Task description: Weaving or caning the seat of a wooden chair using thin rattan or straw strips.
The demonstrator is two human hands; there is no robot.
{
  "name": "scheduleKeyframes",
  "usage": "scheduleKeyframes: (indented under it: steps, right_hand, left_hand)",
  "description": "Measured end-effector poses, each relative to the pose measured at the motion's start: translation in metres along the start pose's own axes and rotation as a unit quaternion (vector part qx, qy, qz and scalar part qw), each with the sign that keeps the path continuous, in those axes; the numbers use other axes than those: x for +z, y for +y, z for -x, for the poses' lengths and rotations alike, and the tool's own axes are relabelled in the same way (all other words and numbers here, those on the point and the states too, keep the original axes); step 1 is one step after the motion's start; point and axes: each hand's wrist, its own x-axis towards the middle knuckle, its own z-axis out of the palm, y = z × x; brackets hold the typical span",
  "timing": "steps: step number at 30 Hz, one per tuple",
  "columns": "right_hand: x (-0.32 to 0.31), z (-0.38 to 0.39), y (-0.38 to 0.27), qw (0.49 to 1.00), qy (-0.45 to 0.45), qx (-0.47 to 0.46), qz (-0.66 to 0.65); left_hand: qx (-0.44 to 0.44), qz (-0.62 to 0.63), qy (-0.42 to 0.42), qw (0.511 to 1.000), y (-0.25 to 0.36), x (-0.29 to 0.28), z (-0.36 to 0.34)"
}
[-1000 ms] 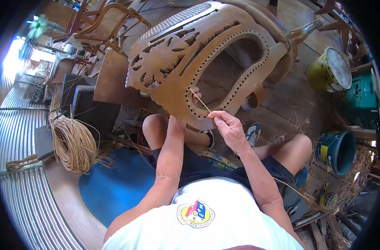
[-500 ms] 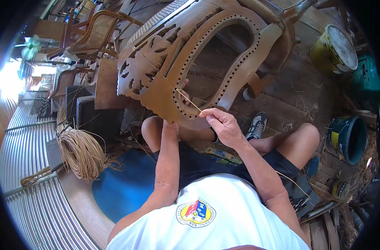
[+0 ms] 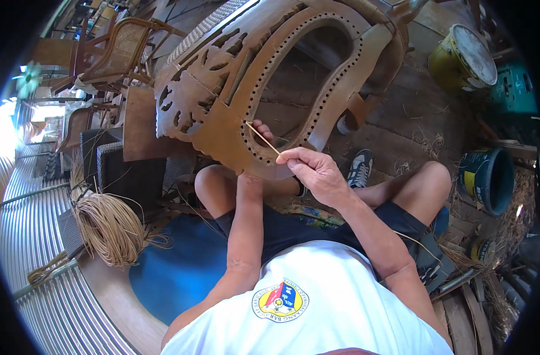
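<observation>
A carved brown wooden chair frame [image 3: 219,129] leans before my lap, with a line of small holes around its rounded opening. Between thumb and forefinger, my right hand [image 3: 314,171] pinches a thin pale cane strand [image 3: 263,138] in front of the frame. The strand runs taut up and left to a hole in the opening's left edge. My left hand [image 3: 263,131] reaches behind the frame's lower part; only its curled fingers show through the opening, close to that hole. Its palm and anything it grips are hidden by the wood.
A coil of cane [image 3: 109,228] hangs at the left beside corrugated metal sheeting [image 3: 36,236]. Chairs with woven panels [image 3: 117,52] stand at the back left. A yellow bucket [image 3: 459,59] and a dark green bucket [image 3: 496,182] are on the right, with cane scraps around them.
My right hand has shifted slightly left, still pinching the strand. More of my left fingers shows in the opening. The whole view has drifted a little.
</observation>
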Motion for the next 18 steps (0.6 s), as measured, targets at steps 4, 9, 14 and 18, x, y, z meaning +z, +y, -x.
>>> scheduleKeyframes:
  steps: [4,9,14,18]
  right_hand:
    - [0.006,-0.003,-0.019,0.999,0.019,-0.008,0.029]
    - [0.010,-0.002,-0.038,0.994,0.024,0.101,0.026]
    - [0.020,-0.004,-0.043,0.998,0.017,0.053,0.016]
    - [0.014,0.002,-0.038,0.998,0.036,0.057,-0.007]
  left_hand:
    - [-0.023,0.247,0.005,0.969,-0.014,-0.001,-0.009]
    - [-0.064,0.337,-0.028,0.939,-0.018,0.004,-0.011]
    - [-0.059,0.332,-0.059,0.940,-0.021,0.003,-0.015]
    - [-0.048,0.273,-0.026,0.960,-0.014,0.001,-0.008]
